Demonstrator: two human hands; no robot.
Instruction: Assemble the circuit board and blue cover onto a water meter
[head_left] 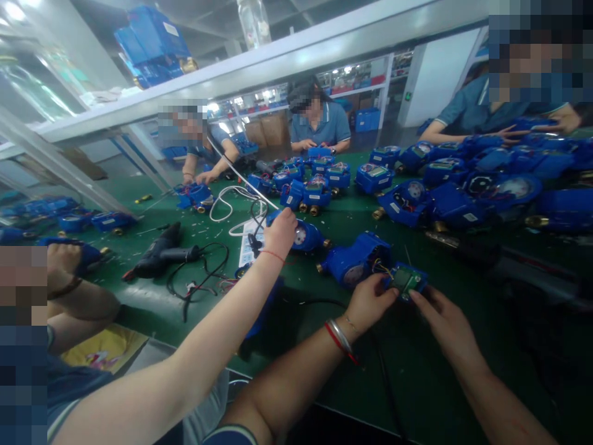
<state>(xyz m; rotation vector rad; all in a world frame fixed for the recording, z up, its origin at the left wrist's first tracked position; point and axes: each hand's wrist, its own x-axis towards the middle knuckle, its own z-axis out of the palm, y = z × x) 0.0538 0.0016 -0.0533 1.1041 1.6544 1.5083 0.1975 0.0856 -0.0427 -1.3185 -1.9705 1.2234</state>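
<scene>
My left hand (370,301), wearing a silver bangle and a red cord at the wrist, pinches the left edge of a small blue housing with a green circuit board (405,279). The fingers of my right hand (438,309) close on its lower right side. Thin wires run from the board to a blue water meter (356,259) with brass fittings, lying on its side just behind. Another meter (306,237) lies farther left, next to a co-worker's hand (281,227) that reaches across in front of me.
Many blue meters (407,201) crowd the green tabletop (324,346) at the back and right. A black power tool (160,252) with a cable lies left; a dark tool (504,259) lies right. A metal shelf (278,62) crosses above. Several co-workers sit around the table.
</scene>
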